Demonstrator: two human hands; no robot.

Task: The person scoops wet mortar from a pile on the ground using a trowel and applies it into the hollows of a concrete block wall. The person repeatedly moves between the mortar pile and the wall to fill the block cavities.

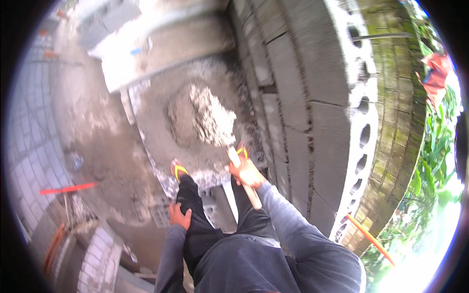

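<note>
My right hand [245, 173] is closed round the pale wooden handle of a shovel [253, 196]. A heap of wet grey mortar [212, 117] covers its blade, so the blade itself is hidden. Just beyond lies a mound of smooth mortar [181, 117] on a flat grey mixing surface [151, 112]. My left hand [180, 216] lies against my left leg near the knee, fingers stretched and holding nothing. Both feet, in yellow-strapped sandals, stand at the near edge of the mixing surface, on either side of the shovel's line.
A grey block wall [322, 117] with hollow tops rises close on my right, a mossy brick wall [391, 97] behind it. Hollow blocks [160, 215] stand beside my left leg. An orange-red bar [68, 188] juts at left. A pale slab [176, 44] lies ahead.
</note>
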